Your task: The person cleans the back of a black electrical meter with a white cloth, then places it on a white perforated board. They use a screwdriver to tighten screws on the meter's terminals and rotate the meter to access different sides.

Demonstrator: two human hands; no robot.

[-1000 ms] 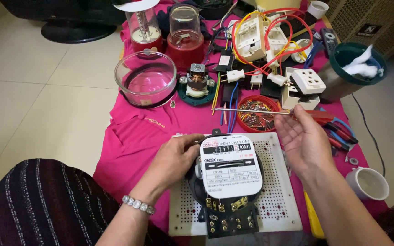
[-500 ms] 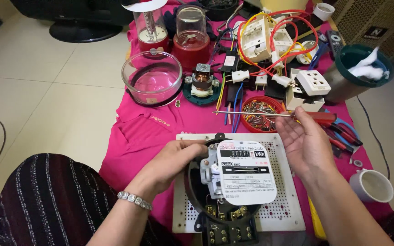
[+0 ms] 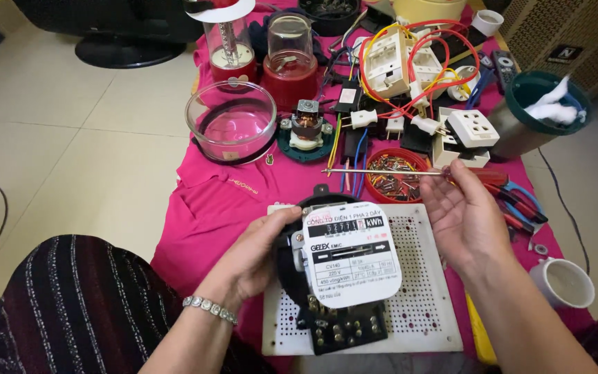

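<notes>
My left hand point(image 3: 252, 257) grips the left side of a black electricity meter point(image 3: 344, 266) with a white faceplate and tilts it up off a white perforated board point(image 3: 423, 305). My right hand point(image 3: 466, 220) is palm-up to the right of the meter and holds a screwdriver point(image 3: 396, 172) with a red handle; its thin shaft points left above a red dish of small metal parts point(image 3: 392, 173). A bracelet is on my left wrist.
A pink cloth point(image 3: 209, 201) covers the floor. On it stand a clear glass dome point(image 3: 231, 121), a small motor point(image 3: 306, 129), two blender jars point(image 3: 288, 52), white sockets with red and yellow wires point(image 3: 410, 66), pliers point(image 3: 524, 204) and a white cup point(image 3: 563, 282).
My left hand has lifted and tilted the meter up from the board, its faceplate turning toward me. My right hand with the screwdriver has stayed nearly in place.
</notes>
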